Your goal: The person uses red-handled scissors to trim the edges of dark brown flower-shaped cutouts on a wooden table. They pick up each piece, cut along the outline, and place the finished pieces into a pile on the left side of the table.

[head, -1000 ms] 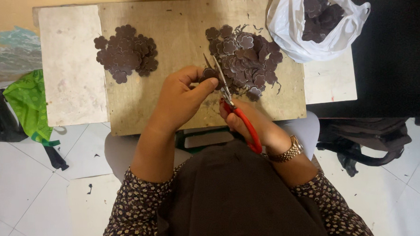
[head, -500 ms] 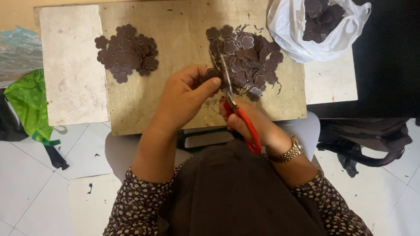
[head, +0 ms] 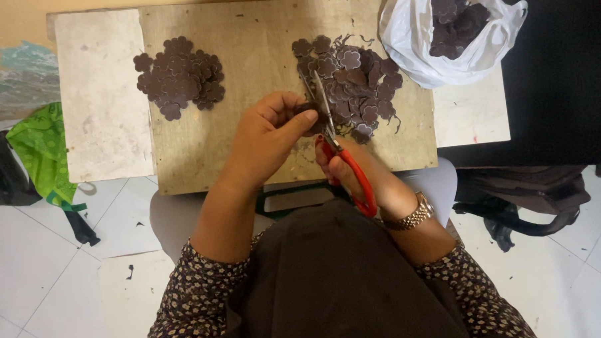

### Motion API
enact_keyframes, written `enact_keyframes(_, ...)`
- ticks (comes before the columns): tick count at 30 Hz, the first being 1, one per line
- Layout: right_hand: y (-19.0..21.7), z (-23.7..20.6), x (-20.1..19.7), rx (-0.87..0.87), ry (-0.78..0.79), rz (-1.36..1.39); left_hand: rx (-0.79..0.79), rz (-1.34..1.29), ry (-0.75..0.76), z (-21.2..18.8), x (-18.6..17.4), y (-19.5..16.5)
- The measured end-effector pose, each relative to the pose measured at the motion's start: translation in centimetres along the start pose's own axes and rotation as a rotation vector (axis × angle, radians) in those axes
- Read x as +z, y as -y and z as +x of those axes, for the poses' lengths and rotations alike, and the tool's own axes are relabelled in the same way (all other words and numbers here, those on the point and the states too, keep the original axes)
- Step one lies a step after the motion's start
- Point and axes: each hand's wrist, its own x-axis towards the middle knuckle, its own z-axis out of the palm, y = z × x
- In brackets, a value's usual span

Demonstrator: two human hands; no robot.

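Head view: the left hand pinches a small dark brown flower-shaped cutout between its fingers, presenting its edge to the blades. The right hand grips red-handled scissors, fingers clenched through the loops. Both work just above the worn wooden surface, between a tidy pile of brown cutouts and a looser heap with scraps, so pieces stay sorted.

brown piece perhaps half-hidden by hands
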Motion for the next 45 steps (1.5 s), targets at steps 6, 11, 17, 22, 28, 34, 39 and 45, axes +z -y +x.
enact_keyframes(6, -0.2, 0.2, -0.1, -0.025, -0.035, -0.135, -0.038, 0.072, -0.006, -0.2, -0.3, -0.6)
enact_keyframes(11, 0.0, 0.2, 0.1, -0.034, -0.064, -0.120, -0.039, 0.035, -0.021, -0.2, -0.3, -0.5)
enact_keyframes(17, -0.1, 0.6, 0.4, -0.068, -0.074, -0.153, -0.068, 0.052, -0.068, -0.1, -0.3, -0.5)
enact_keyframes(22, -0.5, 1.0, 0.5, -0.037, -0.089, -0.156, -0.132, 0.055, -0.127, 0.0, -0.2, -0.4)
enact_keyframes(28, -0.9, 0.9, 0.9, 0.003, -0.167, -0.147, -0.093, 0.000, -0.124, 0.2, -0.3, 0.2)
enact_keyframes(34, -1.6, 1.2, 0.7, 0.030, -0.179, -0.145, -0.111, 0.059, -0.154, 0.3, -0.7, 0.3)
enact_keyframes(39, -2.0, 1.1, 0.4, 0.006, -0.172, -0.174, -0.106, 0.097, -0.154, 0.2, -1.2, -0.1)
enact_keyframes(45, -2.3, 1.0, 0.1, 0.030, -0.167, -0.215, -0.107, 0.117, -0.119, 0.2, -1.4, -0.5)
